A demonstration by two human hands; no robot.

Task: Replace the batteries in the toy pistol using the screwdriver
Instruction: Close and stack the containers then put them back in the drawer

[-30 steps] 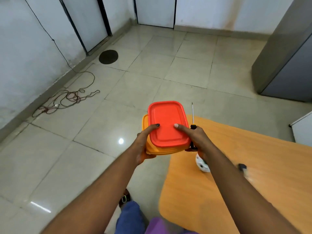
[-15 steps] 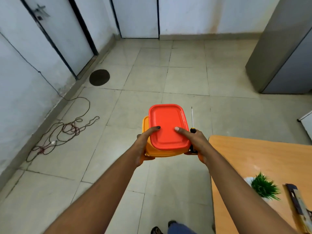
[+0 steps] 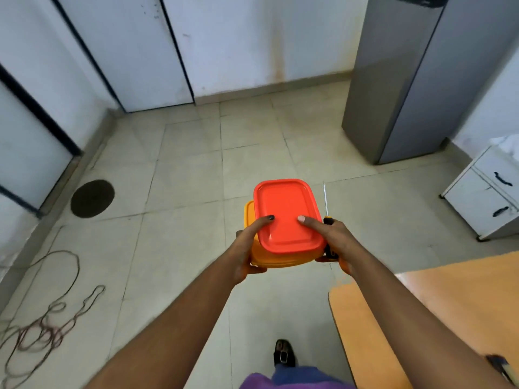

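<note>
In the head view, the left hand (image 3: 247,248) and right hand (image 3: 334,242) carried a stack of two containers, a red-lidded box (image 3: 286,214) on a yellow box (image 3: 276,258), over the tiled floor (image 3: 182,178). The left fingers were closed on the stack; the right fingers pinned the screwdriver (image 3: 325,203) against its side, shaft pointing away. The toy pistol was not visible, perhaps boxed. This looked like fetching supplies; next, setting the stack on the table (image 3: 435,304).

Orange table (image 3: 449,310) at 4 o'clock, grey cabinet (image 3: 421,80) at 1, white drawer unit (image 3: 486,200) at 3, tangled cord (image 3: 42,318) at 8, round floor drain (image 3: 92,198) at 9.
</note>
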